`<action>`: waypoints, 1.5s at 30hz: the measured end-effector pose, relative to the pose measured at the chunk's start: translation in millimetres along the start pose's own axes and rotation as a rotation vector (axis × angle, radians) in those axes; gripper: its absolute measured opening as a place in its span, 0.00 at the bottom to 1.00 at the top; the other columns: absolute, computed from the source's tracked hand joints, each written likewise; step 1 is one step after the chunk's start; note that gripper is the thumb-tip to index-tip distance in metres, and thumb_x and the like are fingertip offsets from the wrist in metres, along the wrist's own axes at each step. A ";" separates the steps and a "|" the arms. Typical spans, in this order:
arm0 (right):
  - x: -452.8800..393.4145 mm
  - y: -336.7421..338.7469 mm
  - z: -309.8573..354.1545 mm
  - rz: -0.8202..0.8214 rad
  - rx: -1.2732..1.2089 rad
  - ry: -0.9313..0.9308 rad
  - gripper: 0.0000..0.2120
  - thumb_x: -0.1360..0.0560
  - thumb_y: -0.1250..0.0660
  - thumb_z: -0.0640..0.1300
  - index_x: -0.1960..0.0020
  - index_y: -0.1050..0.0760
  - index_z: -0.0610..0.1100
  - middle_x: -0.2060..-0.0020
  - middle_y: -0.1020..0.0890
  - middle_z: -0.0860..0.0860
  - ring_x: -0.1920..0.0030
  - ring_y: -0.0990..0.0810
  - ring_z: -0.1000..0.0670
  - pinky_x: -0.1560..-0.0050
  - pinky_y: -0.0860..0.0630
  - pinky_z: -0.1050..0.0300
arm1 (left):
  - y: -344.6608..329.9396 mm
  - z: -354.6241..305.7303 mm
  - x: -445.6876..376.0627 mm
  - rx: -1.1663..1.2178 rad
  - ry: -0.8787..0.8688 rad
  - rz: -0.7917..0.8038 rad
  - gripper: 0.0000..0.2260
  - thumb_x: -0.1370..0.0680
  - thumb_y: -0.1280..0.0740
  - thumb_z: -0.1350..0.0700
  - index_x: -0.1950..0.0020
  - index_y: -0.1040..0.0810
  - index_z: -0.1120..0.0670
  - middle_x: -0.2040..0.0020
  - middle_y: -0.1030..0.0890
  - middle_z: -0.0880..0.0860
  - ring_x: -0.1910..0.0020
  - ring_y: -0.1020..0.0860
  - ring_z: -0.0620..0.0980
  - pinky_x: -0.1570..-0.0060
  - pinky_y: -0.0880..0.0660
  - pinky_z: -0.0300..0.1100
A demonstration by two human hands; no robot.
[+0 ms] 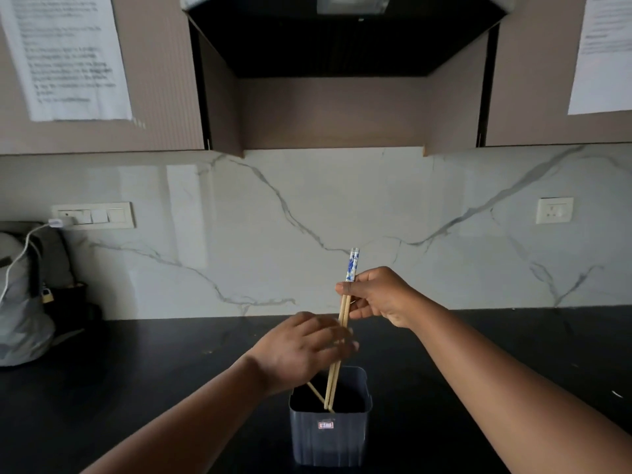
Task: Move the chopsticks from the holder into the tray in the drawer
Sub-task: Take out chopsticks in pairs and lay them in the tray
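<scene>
The right hand (pixel 379 297) pinches a pair of chopsticks (pixel 343 323) below their blue-patterned tops, tips still inside the dark holder (pixel 330 436) on the black table (pixel 136 371). The left hand (pixel 301 350), blurred, hovers with fingers spread beside them. The holder's small red label is unreadable.

Surface (pixel 478 354): bare either side of holder (pixel 330 432). Left hand (pixel 301 354) covers holder mouth. Bag (pixel 20 302) blocks far-left edge.
</scene>
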State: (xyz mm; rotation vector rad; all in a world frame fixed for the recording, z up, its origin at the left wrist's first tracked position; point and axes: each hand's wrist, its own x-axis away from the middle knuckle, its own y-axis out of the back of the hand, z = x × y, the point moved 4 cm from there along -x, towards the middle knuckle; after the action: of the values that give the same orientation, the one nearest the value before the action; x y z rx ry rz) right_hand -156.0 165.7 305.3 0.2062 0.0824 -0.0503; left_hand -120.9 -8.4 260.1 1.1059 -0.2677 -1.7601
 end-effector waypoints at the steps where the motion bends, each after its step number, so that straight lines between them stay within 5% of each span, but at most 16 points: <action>1: 2.9 -0.2 1.7 0.014 -0.008 -0.007 0.10 0.29 0.24 0.43 0.56 0.19 0.36 0.66 0.15 0.44 0.65 0.15 0.48 0.66 0.19 0.57 | 3.9 -2.3 -5.2 -0.007 -0.075 -0.007 0.10 0.22 0.33 0.58 0.41 0.19 0.50 0.42 0.18 0.48 0.42 0.21 0.50 0.46 0.24 0.43; 6: 17.9 7.2 -1.9 0.094 -0.178 -0.123 0.10 0.30 0.25 0.42 0.55 0.19 0.34 0.65 0.15 0.43 0.64 0.15 0.47 0.65 0.18 0.57 | 27.0 -3.4 -15.2 -0.015 -0.131 -0.071 0.08 0.23 0.30 0.57 0.45 0.16 0.49 0.42 0.18 0.46 0.42 0.20 0.50 0.45 0.24 0.41; 9: 27.6 7.3 -10.3 0.112 -0.357 -0.246 0.16 0.34 0.23 0.45 0.54 0.18 0.33 0.64 0.15 0.43 0.67 0.16 0.49 0.68 0.18 0.60 | 44.3 -4.3 -31.2 0.209 -0.007 -0.169 0.09 0.25 0.30 0.62 0.47 0.16 0.53 0.46 0.16 0.50 0.44 0.19 0.48 0.45 0.24 0.40; 11: 34.4 8.3 -12.1 0.099 -0.236 -0.292 0.26 0.32 0.26 0.54 0.47 0.20 0.32 0.59 0.14 0.42 0.64 0.15 0.47 0.68 0.18 0.58 | 56.5 9.0 -46.2 0.473 0.307 -0.248 0.10 0.26 0.32 0.63 0.49 0.17 0.50 0.51 0.15 0.49 0.50 0.18 0.45 0.49 0.23 0.37; 13: 39.6 13.1 -11.3 0.027 0.110 -0.253 0.33 0.28 0.32 0.62 0.39 0.25 0.33 0.55 0.15 0.43 0.63 0.14 0.46 0.68 0.19 0.57 | 60.4 33.5 -52.7 0.859 0.808 -0.263 0.09 0.25 0.31 0.61 0.54 0.17 0.46 0.56 0.15 0.46 0.53 0.18 0.44 0.53 0.23 0.36; 16: 46.6 11.0 -2.1 -0.042 0.245 -0.065 0.23 0.24 0.34 0.56 0.40 0.24 0.39 0.53 0.17 0.48 0.60 0.15 0.48 0.60 0.16 0.55 | 49.6 60.2 -46.5 1.260 1.247 -0.190 0.03 0.26 0.28 0.61 0.55 0.16 0.53 0.60 0.15 0.51 0.60 0.17 0.48 0.60 0.21 0.36; 19: 57.3 -12.4 -4.0 0.124 0.100 0.012 0.06 0.25 0.29 0.45 0.50 0.17 0.45 0.55 0.13 0.47 0.55 0.14 0.49 0.55 0.17 0.55 | 37.5 64.0 -40.8 1.369 1.363 -0.032 0.04 0.26 0.28 0.61 0.53 0.17 0.60 0.60 0.15 0.56 0.64 0.17 0.49 0.64 0.20 0.38; 27: 70.5 -32.1 -29.7 0.159 -0.129 -0.120 0.05 0.28 0.27 0.36 0.54 0.19 0.35 0.59 0.14 0.41 0.61 0.14 0.45 0.62 0.17 0.53 | 8.9 48.6 -36.0 1.499 1.454 0.253 0.09 0.28 0.26 0.63 0.51 0.18 0.65 0.59 0.15 0.58 0.60 0.15 0.52 0.63 0.19 0.41; 32: 73.2 -23.3 -47.2 0.155 -0.041 -0.118 0.05 0.28 0.26 0.37 0.54 0.18 0.36 0.60 0.13 0.42 0.60 0.14 0.45 0.60 0.17 0.52 | -8.8 40.6 -25.5 1.403 1.351 0.397 0.14 0.28 0.26 0.50 0.49 0.18 0.58 0.59 0.14 0.54 0.59 0.15 0.51 0.63 0.20 0.41; 36: 79.4 -15.3 -86.9 0.163 0.087 -0.133 0.04 0.27 0.27 0.39 0.55 0.18 0.38 0.62 0.13 0.45 0.61 0.14 0.48 0.62 0.18 0.57 | -34.9 41.2 13.1 0.897 1.338 0.378 0.23 0.26 0.40 0.33 0.59 0.23 0.53 0.66 0.22 0.49 0.66 0.25 0.48 0.63 0.29 0.40; 41: 96.9 -19.7 -179.1 0.223 0.197 -0.304 0.03 0.28 0.25 0.40 0.57 0.17 0.40 0.64 0.14 0.47 0.64 0.15 0.52 0.60 0.17 0.56 | -71.3 24.0 109.8 0.474 1.466 0.324 0.25 0.23 0.45 0.34 0.67 0.29 0.53 0.69 0.24 0.49 0.65 0.24 0.55 0.66 0.34 0.44; 45: 113.1 -31.1 -240.0 0.294 0.278 -0.399 0.03 0.29 0.25 0.42 0.60 0.16 0.44 0.67 0.15 0.48 0.65 0.16 0.53 0.60 0.17 0.57 | -116.9 -18.6 169.5 0.436 1.493 0.583 0.25 0.22 0.48 0.35 0.59 0.25 0.53 0.53 0.20 0.58 0.50 0.23 0.61 0.53 0.28 0.49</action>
State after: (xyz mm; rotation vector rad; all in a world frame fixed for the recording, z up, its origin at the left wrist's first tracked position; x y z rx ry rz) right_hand -63.7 180.1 55.1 0.4794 -0.3546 0.1915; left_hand -193.7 -87.4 83.5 2.0683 -0.0067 -0.0882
